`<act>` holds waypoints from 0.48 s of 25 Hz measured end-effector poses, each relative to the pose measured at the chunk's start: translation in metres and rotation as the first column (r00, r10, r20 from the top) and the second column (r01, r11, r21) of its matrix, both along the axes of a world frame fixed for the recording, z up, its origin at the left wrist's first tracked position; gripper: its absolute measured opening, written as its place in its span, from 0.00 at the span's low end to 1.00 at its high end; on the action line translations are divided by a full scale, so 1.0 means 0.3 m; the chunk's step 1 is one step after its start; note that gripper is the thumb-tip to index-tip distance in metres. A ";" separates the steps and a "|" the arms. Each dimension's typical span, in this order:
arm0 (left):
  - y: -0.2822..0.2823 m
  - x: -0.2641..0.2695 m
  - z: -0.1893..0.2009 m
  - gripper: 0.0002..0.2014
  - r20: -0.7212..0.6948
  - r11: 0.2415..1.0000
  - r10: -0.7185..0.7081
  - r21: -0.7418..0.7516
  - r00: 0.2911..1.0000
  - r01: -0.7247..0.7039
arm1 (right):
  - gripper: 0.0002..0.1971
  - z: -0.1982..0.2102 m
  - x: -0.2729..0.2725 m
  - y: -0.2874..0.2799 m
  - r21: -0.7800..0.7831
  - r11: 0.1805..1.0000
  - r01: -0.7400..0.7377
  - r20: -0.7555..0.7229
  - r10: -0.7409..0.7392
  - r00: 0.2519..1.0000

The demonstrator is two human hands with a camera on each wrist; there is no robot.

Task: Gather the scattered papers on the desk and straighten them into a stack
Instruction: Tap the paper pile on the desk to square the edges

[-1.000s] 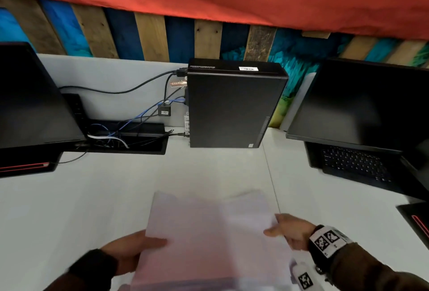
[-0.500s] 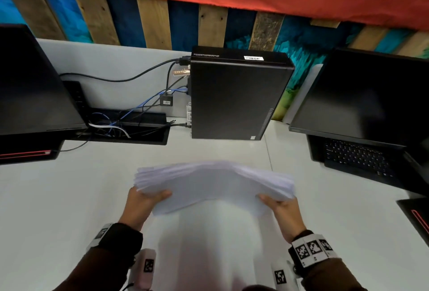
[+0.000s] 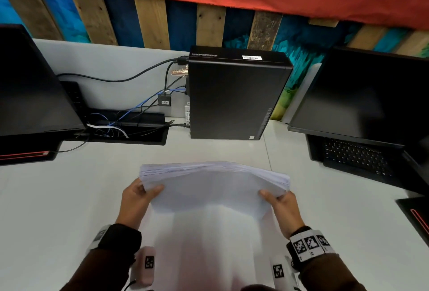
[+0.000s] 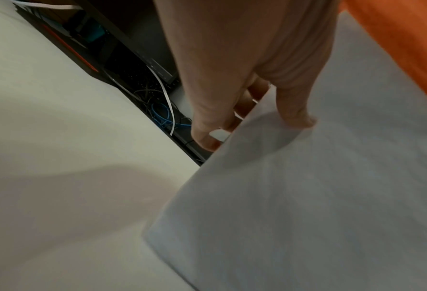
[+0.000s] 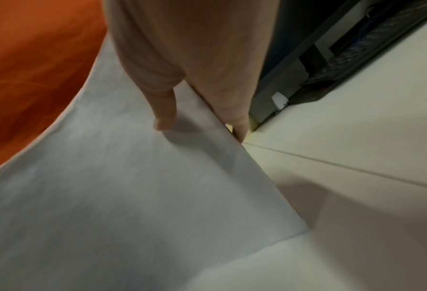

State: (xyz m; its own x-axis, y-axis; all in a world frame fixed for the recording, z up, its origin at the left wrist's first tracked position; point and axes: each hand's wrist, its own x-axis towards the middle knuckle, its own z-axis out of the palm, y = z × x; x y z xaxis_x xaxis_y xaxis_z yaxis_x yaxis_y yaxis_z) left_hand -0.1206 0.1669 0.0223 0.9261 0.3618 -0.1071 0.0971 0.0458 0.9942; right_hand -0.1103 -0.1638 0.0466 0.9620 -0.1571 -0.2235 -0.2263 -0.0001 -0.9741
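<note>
1. One dark monitor (image 3: 30, 86) stands at the frame's left edge.
2. The left hand (image 3: 134, 200) has its grip pinched on the left edge of the one stack of papers (image 3: 213, 188), thumb on top.
3. The stack is at lower centre, above the white bench (image 3: 58, 209).
4. One black computer tower (image 3: 234, 95) stands behind.
5. The right hand (image 3: 282, 207) pinches the right edge.
6. One laptop (image 3: 362, 114) sits at right.

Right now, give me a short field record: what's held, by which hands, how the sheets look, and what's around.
held: paper stack
left hand: grips the stack's left side, thumb on top
right hand: grips the right side, thumb on top
stack state: lifted above the white desk, far edges fanned, not yet flush
behind: black computer tower, upright
sides: dark monitor right, another left
</note>
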 end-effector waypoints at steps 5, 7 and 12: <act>-0.085 0.002 0.037 0.26 0.142 0.994 0.100 -0.055 0.985 -0.093 | 0.10 -0.009 -0.008 0.063 0.115 0.972 0.206 0.128 -0.220 0.967; -0.131 0.023 0.064 0.22 0.122 0.964 0.250 -0.122 0.961 -0.235 | 0.05 0.018 0.010 0.105 0.123 0.937 0.326 0.143 -0.342 0.929; -0.146 0.080 0.094 0.09 -0.029 0.886 0.438 -0.158 0.899 -0.437 | 0.15 0.009 0.073 0.109 0.155 0.860 0.486 0.075 -0.500 0.863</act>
State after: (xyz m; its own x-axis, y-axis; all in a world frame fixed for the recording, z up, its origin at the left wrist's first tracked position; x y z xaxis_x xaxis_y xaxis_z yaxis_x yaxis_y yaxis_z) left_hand -0.0966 0.1230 0.0505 0.6788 0.7095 -0.1896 0.0236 0.2370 0.9712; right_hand -0.0885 -0.1311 0.0493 0.7851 -0.5948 -0.1723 -0.0571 0.2076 -0.9766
